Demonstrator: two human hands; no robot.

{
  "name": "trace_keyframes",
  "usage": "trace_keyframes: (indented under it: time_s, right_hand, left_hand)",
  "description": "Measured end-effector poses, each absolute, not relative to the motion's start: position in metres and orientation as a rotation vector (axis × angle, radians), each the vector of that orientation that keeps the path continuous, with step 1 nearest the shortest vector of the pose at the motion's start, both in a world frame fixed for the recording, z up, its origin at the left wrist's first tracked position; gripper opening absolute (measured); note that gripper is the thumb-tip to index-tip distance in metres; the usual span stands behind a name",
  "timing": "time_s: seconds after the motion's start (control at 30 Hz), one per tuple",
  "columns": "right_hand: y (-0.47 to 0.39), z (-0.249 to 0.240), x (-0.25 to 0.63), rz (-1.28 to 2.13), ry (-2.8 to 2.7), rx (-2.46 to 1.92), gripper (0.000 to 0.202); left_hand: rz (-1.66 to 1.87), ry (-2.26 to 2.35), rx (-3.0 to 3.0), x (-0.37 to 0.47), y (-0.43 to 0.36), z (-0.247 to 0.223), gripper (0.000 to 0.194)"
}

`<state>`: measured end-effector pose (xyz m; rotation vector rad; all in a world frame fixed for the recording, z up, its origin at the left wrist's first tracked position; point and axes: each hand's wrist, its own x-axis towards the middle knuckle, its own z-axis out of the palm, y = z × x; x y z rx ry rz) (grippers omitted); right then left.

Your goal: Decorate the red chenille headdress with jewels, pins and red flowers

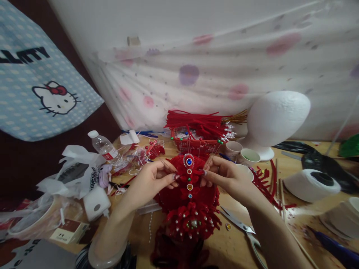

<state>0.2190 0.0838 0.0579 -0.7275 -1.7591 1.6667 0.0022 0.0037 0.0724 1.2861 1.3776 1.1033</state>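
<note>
A red velvet headpiece [175,198] stands in front of me at the middle of the table. Down its centre runs a row of jewels, topped by a blue gem [189,161] in a silver setting; below them sits a red flower cluster [193,220] tipped with pearls. From the left side, my left hand [155,177] pinches the upper part of the headpiece between thumb and fingers. My right hand [224,172] does the same on the opposite side, level with the jewels. Some fingertips of both hands are hidden behind the red velvet.
Behind it is a red basket [206,145] with red stems [196,120]. A white foam head [277,119] and paper cups [250,156] stand back right. Scissors [238,220] lie near my right forearm. A bottle [105,147] and plastic bags [74,164] crowd the left.
</note>
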Motion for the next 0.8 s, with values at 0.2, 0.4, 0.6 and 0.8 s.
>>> trace_keyframes:
  time_s: [0.2,0.4,0.6,0.8]
  right_hand:
    - [0.082,0.0586,0.2187,1.663,-1.774,-0.707,0.022]
    - [0.0827,0.0573,0.2201,1.656,-1.788,-0.725,0.025]
    - [0.0851,0.0529,0.2221,1.689,-1.774,-0.699,0.027]
    - [0.0866,0.0508,0.2224,1.715,-1.725,-0.681,0.029]
  left_hand:
    - [0.974,1.421,1.361,0.0024,0.0087,0.0808,0.008]
    - [1.03,1.383,1.34,-0.0039,0.006,0.0778,0.009]
    - [1.061,1.336,1.294,-0.0046,0.0064,0.0727,0.008]
    - [1.172,1.36,1.315,-0.0056,0.0045,0.0786,0.004]
